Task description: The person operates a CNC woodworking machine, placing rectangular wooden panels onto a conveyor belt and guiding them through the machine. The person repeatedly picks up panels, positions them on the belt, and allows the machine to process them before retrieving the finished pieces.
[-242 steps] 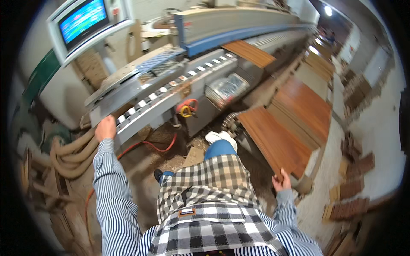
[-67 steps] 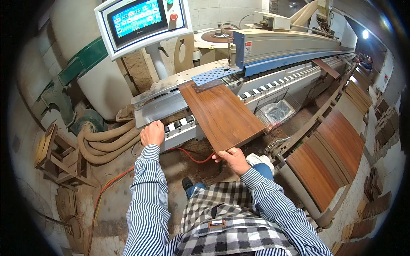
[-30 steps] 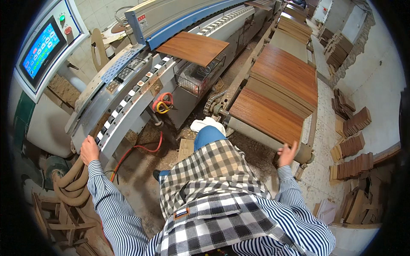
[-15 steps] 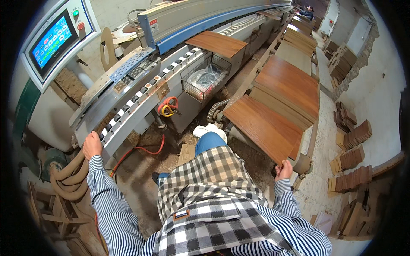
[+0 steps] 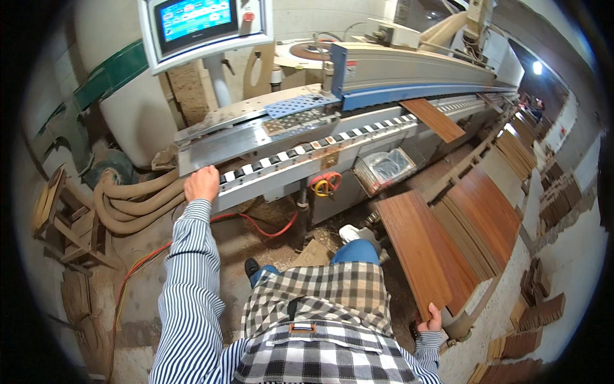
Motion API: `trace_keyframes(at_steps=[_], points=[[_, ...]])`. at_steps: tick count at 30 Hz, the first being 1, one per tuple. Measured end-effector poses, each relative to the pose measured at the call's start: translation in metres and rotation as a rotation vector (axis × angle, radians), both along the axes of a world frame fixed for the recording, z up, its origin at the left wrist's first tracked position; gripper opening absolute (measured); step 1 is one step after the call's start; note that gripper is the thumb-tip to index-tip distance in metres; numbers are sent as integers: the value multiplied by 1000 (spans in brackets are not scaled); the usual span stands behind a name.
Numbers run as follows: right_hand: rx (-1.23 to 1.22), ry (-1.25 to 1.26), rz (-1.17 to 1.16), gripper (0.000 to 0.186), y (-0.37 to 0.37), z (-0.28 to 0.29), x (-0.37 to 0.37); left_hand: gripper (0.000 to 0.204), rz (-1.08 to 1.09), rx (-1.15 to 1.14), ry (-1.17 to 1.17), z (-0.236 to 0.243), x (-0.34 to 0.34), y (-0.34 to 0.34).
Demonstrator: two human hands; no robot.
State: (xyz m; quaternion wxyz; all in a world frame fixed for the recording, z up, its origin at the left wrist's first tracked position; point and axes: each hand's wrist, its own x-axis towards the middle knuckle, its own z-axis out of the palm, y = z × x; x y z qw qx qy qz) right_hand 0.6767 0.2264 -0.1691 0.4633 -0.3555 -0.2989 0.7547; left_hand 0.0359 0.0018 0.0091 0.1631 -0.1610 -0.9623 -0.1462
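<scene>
My left hand (image 5: pixel 201 184) grips the near end of the steel infeed table (image 5: pixel 220 157), beside the strip of rollers (image 5: pixel 288 155); its fingers are curled over the edge. My right hand (image 5: pixel 430 319) holds the lower corner of a brown wood-grain board (image 5: pixel 412 249), which is pulled out toward me from the stack on the conveyor. Another board (image 5: pixel 432 120) sticks out from under the blue pressure beam (image 5: pixel 384 89) of the long machine. A screen panel (image 5: pixel 195 22) stands above the infeed table.
Stacked boards (image 5: pixel 486 211) lie along the conveyor at right. Offcuts (image 5: pixel 537 310) lean along the right wall. Below the rail are a wire basket (image 5: pixel 387 169) and scissors (image 5: pixel 325 184); thick hoses (image 5: pixel 128 205), a wooden stool (image 5: pixel 70 214) and a red cable (image 5: pixel 268 227) are at left.
The view has swung toward the machine. My right hand has taken a board by its corner and drawn it out from the stack; the board under the beam has travelled farther along the machine.
</scene>
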Motion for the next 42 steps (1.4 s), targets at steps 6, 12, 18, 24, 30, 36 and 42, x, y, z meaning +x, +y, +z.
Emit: trace_keyframes(at_steps=[6, 12, 18, 24, 30, 36, 42], points=[[68, 140, 220, 42, 18, 66, -116, 45, -11, 40, 14, 4, 4, -1], [50, 171, 440, 42, 2, 122, -265, 45, -19, 44, -7, 1, 0, 1], [96, 185, 804, 40, -42, 140, -353, 44, -3, 66, -12, -1, -2, -2], [270, 60, 1258, 42, -59, 152, -391, 44, -20, 63, 9, 2, 1, 0], [436, 52, 1214, 30, -68, 138, -407, 44, -21, 59, 2, 3, 3, 1], [459, 87, 1100, 24, -68, 129, -403, 43, -8, 63, 7, 2, 3, 0], [445, 74, 990, 23, -48, 122, -398, 43, -11, 56, 11, 2, 1, 1]])
